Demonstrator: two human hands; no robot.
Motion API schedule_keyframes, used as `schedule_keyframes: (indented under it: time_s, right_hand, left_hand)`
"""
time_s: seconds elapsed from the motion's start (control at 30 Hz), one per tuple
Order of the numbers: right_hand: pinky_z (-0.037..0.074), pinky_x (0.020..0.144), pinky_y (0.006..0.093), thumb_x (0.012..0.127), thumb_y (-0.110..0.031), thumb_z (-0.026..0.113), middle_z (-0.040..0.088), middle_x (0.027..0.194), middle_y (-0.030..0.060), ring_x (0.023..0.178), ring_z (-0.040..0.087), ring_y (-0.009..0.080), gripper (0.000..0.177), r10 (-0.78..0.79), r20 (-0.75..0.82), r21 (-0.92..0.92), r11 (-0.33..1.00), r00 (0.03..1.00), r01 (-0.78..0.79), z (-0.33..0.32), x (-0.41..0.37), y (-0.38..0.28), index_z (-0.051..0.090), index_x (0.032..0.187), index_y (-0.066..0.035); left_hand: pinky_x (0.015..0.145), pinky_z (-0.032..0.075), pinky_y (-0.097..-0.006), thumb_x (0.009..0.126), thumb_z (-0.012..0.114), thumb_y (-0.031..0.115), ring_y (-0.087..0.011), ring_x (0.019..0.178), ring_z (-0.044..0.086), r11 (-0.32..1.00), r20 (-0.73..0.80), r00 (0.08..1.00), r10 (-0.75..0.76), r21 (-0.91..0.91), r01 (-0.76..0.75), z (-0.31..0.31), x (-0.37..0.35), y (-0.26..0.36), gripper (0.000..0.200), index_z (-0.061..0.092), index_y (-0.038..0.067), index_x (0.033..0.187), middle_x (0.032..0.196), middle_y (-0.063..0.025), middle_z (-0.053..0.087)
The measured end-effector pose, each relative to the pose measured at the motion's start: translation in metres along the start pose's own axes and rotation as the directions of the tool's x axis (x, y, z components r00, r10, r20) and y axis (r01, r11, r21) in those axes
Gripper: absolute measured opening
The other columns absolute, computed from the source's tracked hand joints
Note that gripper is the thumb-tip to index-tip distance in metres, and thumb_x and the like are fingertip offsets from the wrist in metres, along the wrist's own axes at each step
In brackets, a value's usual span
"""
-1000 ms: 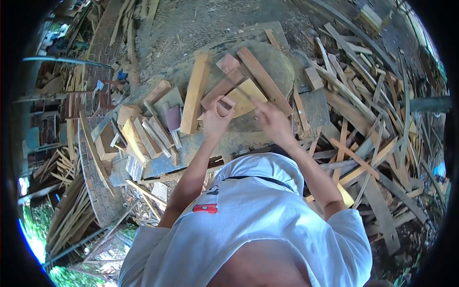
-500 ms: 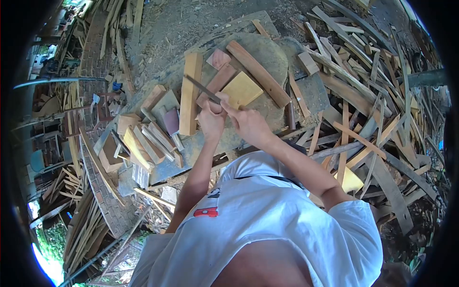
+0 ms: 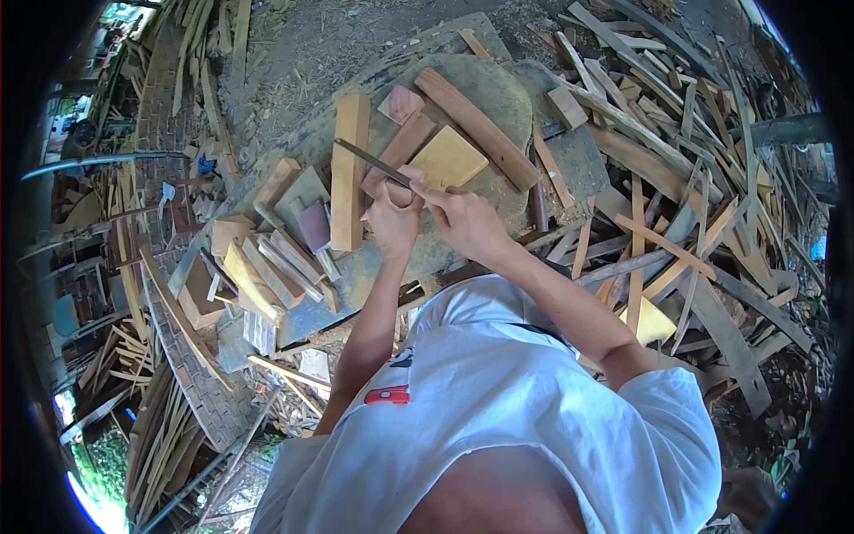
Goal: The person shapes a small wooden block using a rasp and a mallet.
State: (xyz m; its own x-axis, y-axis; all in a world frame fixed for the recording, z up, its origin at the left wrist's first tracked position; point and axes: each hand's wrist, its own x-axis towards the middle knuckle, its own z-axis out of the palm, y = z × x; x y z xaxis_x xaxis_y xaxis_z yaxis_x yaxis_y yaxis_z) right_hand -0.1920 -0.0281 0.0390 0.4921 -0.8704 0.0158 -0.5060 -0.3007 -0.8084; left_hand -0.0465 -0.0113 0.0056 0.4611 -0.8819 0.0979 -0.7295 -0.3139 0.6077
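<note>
My left hand (image 3: pixel 394 222) is closed around a small piece of reddish-brown wood (image 3: pixel 403 198), mostly hidden by the fingers. A long, narrow, dark metal file (image 3: pixel 369 160) lies across that piece, its far end pointing up and left over an upright-lying pale wood block (image 3: pixel 350 178). At the near end of the file, my right hand (image 3: pixel 464 222) is closed, with its grip partly hidden. Just beyond the hands are a square yellow wood block (image 3: pixel 449 158) and a brown wood block (image 3: pixel 405 147). A long reddish wood piece (image 3: pixel 480 129) lies to their right.
All this rests on a worn, rounded wooden work surface (image 3: pixel 507 98). Several blocks and a purplish sanding block (image 3: pixel 315 224) crowd its left side. A big pile of scrap wood (image 3: pixel 676 214) spreads on the right, and more strips (image 3: pixel 160 427) are stacked at lower left.
The whole view has shifted slightly. My hands, the file and the small wood piece keep nearly the same arrangement, with the file moved only slightly across the piece, if at all.
</note>
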Motion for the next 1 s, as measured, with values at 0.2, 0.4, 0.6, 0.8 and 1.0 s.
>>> schedule_keyframes:
  time_s: [0.2, 0.4, 0.6, 0.8, 1.0]
  right_hand:
    - [0.051, 0.066, 0.0479, 0.083, -0.01, 0.052, 0.062, 0.084, 0.0229, 0.072, 0.062, 0.0405, 0.039, 0.027, 0.01, -0.042, 0.999, 1.0, -0.026, -0.008, -0.012, -0.001, 0.059, 0.121, -0.015]
    - [0.051, 0.066, 0.0475, 0.081, -0.009, 0.053, 0.062, 0.08, 0.0235, 0.074, 0.062, 0.04, 0.04, 0.074, 0.001, 0.007, 0.997, 0.997, -0.074, -0.002, -0.005, 0.011, 0.06, 0.119, -0.014]
    - [0.051, 0.067, 0.048, 0.079, -0.007, 0.052, 0.062, 0.073, 0.0231, 0.071, 0.062, 0.04, 0.041, 0.091, -0.014, 0.063, 0.994, 0.996, -0.09, -0.003, 0.001, 0.019, 0.06, 0.119, -0.013]
    - [0.05, 0.067, 0.0478, 0.079, -0.007, 0.053, 0.062, 0.075, 0.0238, 0.071, 0.062, 0.0407, 0.04, 0.028, -0.02, 0.119, 0.993, 0.999, -0.026, -0.004, -0.002, 0.007, 0.061, 0.118, -0.012]
    - [0.051, 0.067, 0.0474, 0.08, -0.007, 0.053, 0.061, 0.075, 0.0255, 0.07, 0.062, 0.0393, 0.038, 0.026, -0.007, 0.038, 0.999, 1.0, -0.025, -0.004, -0.006, 0.003, 0.062, 0.117, -0.012]
  left_hand:
    - [0.069, 0.053, -0.0404, 0.068, 0.076, 0.024, -0.0375, 0.08, 0.066, 0.999, 0.004, 1.0, 0.015, -0.038, -0.015, -0.001, 0.001, -0.006, 0.046, 0.06, -0.002, 0.102, 0.083, -0.0239, 0.066]
    - [0.075, 0.051, -0.0429, 0.065, 0.079, 0.026, -0.0385, 0.085, 0.065, 0.998, -0.037, 0.999, 0.007, -0.066, -0.009, -0.005, 0.001, 0.004, 0.05, 0.061, -0.003, 0.102, 0.087, -0.0256, 0.065]
    - [0.073, 0.051, -0.0431, 0.066, 0.078, 0.026, -0.0385, 0.084, 0.065, 0.996, -0.04, 0.998, 0.052, -0.064, -0.054, 0.003, -0.001, -0.008, 0.052, 0.06, -0.001, 0.106, 0.087, -0.0247, 0.065]
    - [0.071, 0.052, -0.042, 0.066, 0.078, 0.026, -0.0379, 0.082, 0.065, 1.0, -0.007, 1.0, 0.027, -0.011, -0.027, 0.002, 0.002, -0.003, 0.053, 0.059, 0.0, 0.109, 0.087, -0.0241, 0.065]
    - [0.074, 0.052, -0.0415, 0.067, 0.078, 0.026, -0.0371, 0.083, 0.066, 0.994, -0.058, 0.998, 0.04, -0.096, -0.045, 0.0, -0.002, -0.005, 0.049, 0.061, -0.001, 0.104, 0.086, -0.022, 0.067]
